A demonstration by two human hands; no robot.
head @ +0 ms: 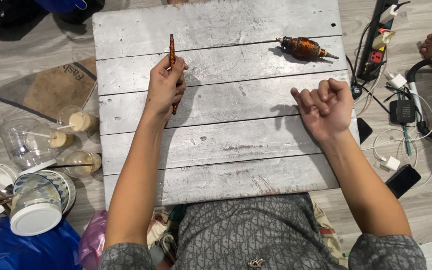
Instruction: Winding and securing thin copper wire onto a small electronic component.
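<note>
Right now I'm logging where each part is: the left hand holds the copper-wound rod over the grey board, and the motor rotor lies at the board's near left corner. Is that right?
Not quite. The left hand does hold the copper-wound rod over the grey board, but the motor rotor lies near the far right corner, beyond the right hand. The head view shows it.

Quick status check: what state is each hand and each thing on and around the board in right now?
Left hand: closed around the copper-wound rod.
Copper-wound rod: held, lying along the board.
Right hand: loosely curled, holding nothing visible, resting on the board.
Motor rotor: lying on its side, untouched.
Wooden board: flat, scratched.
Power strip: plugs inserted.
Plastic cups: lying on the floor with straws in.
</note>
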